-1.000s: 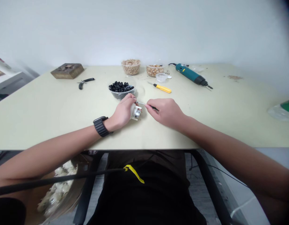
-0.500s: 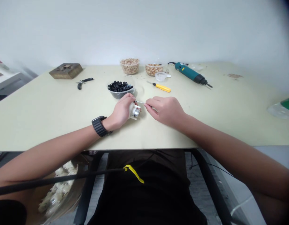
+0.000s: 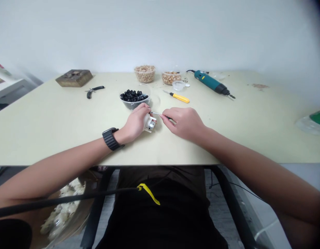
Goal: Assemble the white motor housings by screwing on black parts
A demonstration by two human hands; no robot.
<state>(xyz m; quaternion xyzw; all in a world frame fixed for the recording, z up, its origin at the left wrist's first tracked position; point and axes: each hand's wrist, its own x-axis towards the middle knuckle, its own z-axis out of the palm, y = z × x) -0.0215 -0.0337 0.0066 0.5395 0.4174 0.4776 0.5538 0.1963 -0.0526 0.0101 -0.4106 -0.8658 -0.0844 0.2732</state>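
My left hand (image 3: 136, 122) is closed around a small white plastic housing with a silvery motor (image 3: 150, 125) showing at its right side. Pinched between thumb and fingers, a slim screwdriver (image 3: 156, 113) with a metal shaft and dark handle is in my right hand (image 3: 185, 122). The shaft points left, and its tip meets the left fingertips at the top of the housing. Exactly what the tip touches is hidden by those fingers. Just behind the left hand stands a clear bowl (image 3: 131, 104) of small black parts.
Along the back are a tub of beige pieces (image 3: 144, 74), a tub of brownish pieces (image 3: 171, 78), a small clear cup (image 3: 178, 85) and a teal power screwdriver (image 3: 210, 82). A yellow-handled tool (image 3: 180, 98), black-handled pliers (image 3: 94, 90) and a wooden block (image 3: 74, 78) also lie there.
Both hands stay almost in place, with the screwdriver still at the housing. A bit more of its dark handle shows between the right fingers. The whole view has shifted very slightly.
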